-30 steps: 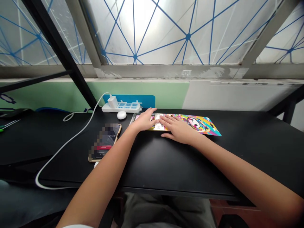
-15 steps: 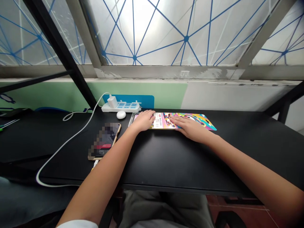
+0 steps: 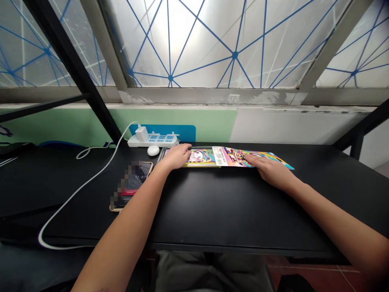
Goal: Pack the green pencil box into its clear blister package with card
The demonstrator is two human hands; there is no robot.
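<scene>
The left hand [image 3: 176,157] is laid over the left part of the box [image 3: 202,156], with fingers and thumb slightly apart; whether the box edges are gripped cannot be told. The right hand [image 3: 273,170] is placed on the card [image 3: 231,156], fingers extended over its printed face; whether the thumb is set beneath cannot be seen. The box is located near the rear of the desk [image 3: 206,202], and the card is extended rightward from it. The box's right end is hidden.

If the card is drawn at an angle or pressed too hard, it may be creased or torn. If the box is held too loosely, it may be dragged along with the card.

The phone [image 3: 136,177] is partly covered by the left forearm and may be nudged if that arm is swept left. The white pod [image 3: 153,150] is positioned between the phone and the power strip [image 3: 161,142]. The plug [image 3: 141,134] is seated in the strip; its cable [image 3: 85,184] is routed toward the left forearm and could be snagged there.
</scene>
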